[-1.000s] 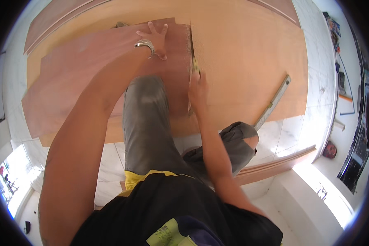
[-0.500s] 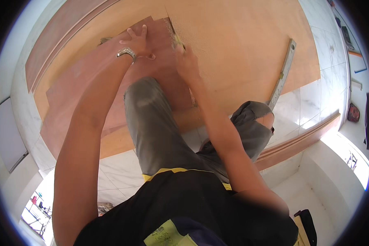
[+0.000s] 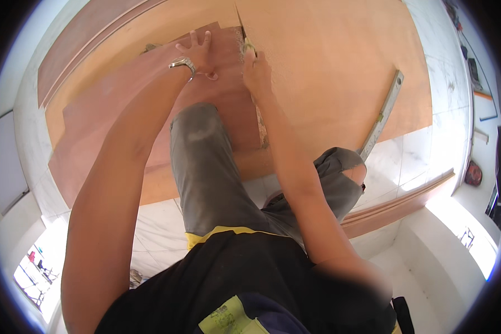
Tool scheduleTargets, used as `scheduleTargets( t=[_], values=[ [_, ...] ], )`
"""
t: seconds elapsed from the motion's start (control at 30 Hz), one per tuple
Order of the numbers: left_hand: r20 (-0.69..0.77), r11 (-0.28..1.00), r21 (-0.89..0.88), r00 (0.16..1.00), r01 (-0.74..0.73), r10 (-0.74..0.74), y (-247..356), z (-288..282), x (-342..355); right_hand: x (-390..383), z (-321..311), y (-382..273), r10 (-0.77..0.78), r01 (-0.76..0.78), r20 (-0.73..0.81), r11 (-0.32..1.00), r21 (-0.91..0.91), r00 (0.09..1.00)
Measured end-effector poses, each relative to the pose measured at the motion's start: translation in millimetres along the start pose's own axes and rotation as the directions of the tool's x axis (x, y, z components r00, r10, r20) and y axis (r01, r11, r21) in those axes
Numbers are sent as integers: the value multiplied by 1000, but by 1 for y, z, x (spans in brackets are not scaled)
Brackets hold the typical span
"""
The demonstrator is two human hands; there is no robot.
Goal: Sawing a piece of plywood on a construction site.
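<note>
A reddish-brown wooden panel lies on a larger tan plywood sheet. My left hand presses flat on the panel near its far right corner, fingers spread, with a metal watch on the wrist. In my right hand is the yellowish handle of a handsaw, fingers wrapped round it. The saw's thin dark blade points away from me beside the panel's right edge; part of the handle is hidden by my fingers. Pale sawdust is scattered along that edge. My bent left knee rests at the panel's near side.
A spirit level lies slantwise across the right part of the plywood. Long reddish-brown strips are at the right, and more boards at the far left. A small dark object pokes out behind the panel. White marbled tiles surround the plywood.
My right hand and the saw have moved slightly away from me along the panel's edge, and more of the blade shows. My left hand stays on the panel. The view has shifted a little.
</note>
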State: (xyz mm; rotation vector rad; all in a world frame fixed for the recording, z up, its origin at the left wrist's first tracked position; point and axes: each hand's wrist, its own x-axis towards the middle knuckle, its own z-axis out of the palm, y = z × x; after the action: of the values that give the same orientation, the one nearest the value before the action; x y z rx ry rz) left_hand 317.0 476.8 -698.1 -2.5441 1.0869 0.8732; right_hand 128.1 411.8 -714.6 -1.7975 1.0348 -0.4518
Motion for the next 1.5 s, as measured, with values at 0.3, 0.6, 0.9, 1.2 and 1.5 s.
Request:
scheduleTargets(
  t=[0.3,0.6,0.9,1.2,1.5],
  values=[
    [-96,998,18,993,-62,63,-8,18,13,-154,-55,18,-71,71,-8,976,207,997],
    [-29,999,37,999,-37,38,-4,-1,-3,-40,-13,2,66,-66,-9,991,-117,998],
    [-44,996,-78,998,48,-52,-1,4,-2,-25,-12,-9,23,-21,21,994,-103,1000],
    [-11,995,-97,1000,-11,10,-4,-4,-9,-134,-53,6,304,-305,49,952,25,951],
    [-43,995,-90,998,35,-39,-1,1,-6,-26,-10,5,52,-51,30,998,-33,998]
  ],
)
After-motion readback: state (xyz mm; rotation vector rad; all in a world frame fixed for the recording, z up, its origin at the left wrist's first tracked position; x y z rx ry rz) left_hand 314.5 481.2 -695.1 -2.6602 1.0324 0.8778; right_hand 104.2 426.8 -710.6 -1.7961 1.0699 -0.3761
